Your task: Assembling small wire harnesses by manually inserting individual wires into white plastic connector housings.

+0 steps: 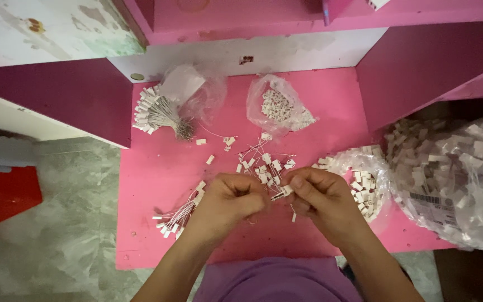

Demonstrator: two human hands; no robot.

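Hands over pink table [163,168], right hand [318,197] & left hand [231,202] pinching small white tag [281,193], long axis left-right.

Pink table [163,168] looks like painted wood, matt and a bit scuffed, with the same pink paint seen on the shelf [252,17] above. White tags [268,168] come across as hard plastic, smooth, strung on thin thread-like wires. The bundle [160,112] has fine wires that read grey and slightly shiny, maybe metal, hard to tell. Bags [454,168] are thin clear plastic, crinkled and glossy, light caught on the folds. Wall [46,28] is seen as rough, with peeling, stained paint. Floor [62,223] is given a smooth, marbled stone look. Purple cloth [278,282] looks soft and matt
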